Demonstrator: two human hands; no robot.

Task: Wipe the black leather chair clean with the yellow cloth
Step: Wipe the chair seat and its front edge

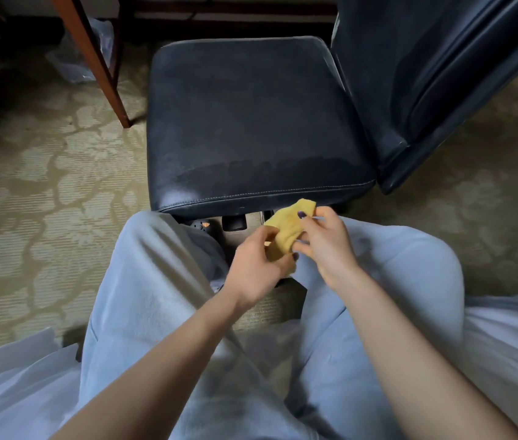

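Two hands share the yellow cloth, and no part of it touches the chair at this moment. Far left, a wooden table leg stands on the patterned carpet, well apart from the work. Nearer, the left hand pinches the cloth's near end between thumb and curled fingers. The cloth is bunched into a small wad, held just in front of and below the seat's near edge, over the person's knees. The right hand grips its far end, fingers curled over the fabric.

On the black leather chair, a darker, glossier band runs along the seat's near edge, while the wide area behind it looks dull and greyish. I judge that strip to be wiped and most of the seat left to do. At right, the backrest shines, but whether it is cleaned I cannot tell. The step in hand looks like refolding the cloth for another pass.
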